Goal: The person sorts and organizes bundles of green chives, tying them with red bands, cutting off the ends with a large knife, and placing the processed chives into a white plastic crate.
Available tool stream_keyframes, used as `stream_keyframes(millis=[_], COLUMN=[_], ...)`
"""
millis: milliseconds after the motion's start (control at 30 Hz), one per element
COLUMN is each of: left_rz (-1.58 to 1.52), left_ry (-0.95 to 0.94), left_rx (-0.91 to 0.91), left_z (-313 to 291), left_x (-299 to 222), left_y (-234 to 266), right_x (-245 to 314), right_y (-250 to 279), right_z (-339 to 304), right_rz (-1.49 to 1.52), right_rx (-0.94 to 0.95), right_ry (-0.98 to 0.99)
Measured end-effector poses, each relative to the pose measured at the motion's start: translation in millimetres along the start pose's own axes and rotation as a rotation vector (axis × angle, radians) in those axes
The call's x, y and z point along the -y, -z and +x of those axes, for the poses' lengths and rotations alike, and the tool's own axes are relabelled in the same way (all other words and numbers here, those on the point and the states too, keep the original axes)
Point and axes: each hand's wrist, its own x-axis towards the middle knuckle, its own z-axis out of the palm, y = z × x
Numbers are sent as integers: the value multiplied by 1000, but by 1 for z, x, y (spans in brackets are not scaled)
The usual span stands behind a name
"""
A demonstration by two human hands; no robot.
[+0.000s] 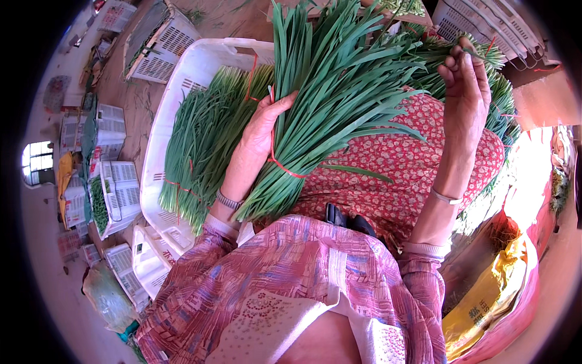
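Note:
My left hand (264,127) is closed round a large bundle of garlic chives (327,91), whose long green leaves fan out up and to the right. A red tie (285,168) loops round its lower part, beside my wrist. At the upper right my right hand (468,82) is raised, thumb and fingers pinched together on what looks like a thin green garlic chive blade (475,54). Behind that hand lies a pile of more chives (500,100), some bound with red ties. One loose leaf (357,171) sticks out over the red floral cloth (388,194) on my lap.
To my left a white plastic crate (156,155) holds tied chive bundles (206,133). Another crate (173,51) stands beyond it, with several more along the left. A stack of pale crates (485,27) is at the far right. A yellow sack (491,303) lies at the lower right.

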Motion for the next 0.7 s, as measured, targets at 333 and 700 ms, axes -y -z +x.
stream_keyframes(millis=[333,700], left_rz=[390,566], left_ry=[-110,-384], left_rx=[169,722], left_z=[38,89], left_x=[-30,-28], left_y=[-51,25], right_x=[-3,2], right_y=[-71,-68], right_z=[-67,-10], right_rz=[-1436,-1317], right_rx=[757,402], right_ry=[585,699])
